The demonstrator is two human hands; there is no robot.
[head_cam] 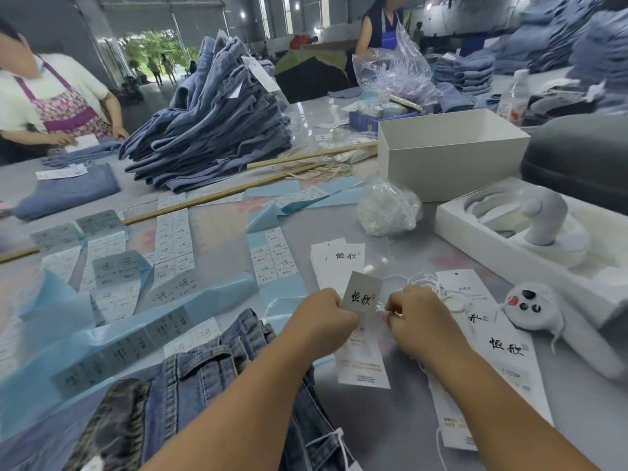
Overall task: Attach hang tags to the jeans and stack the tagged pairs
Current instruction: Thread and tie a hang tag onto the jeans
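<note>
My left hand pinches a small grey hang tag with black characters, held upright above the table. My right hand pinches a thin white string right at the tag's right edge. Long white hang tags lie flat under and beyond my hands, and more of them lie to the right with a tangle of white strings on them. A pair of dark blue jeans lies at the near edge under my left forearm.
Sheets of size stickers on blue backing cover the left table. A tall heap of jeans stands at the back. An open white box, a bag of strings, a white controller and its tray are on the right. Two people work across the table.
</note>
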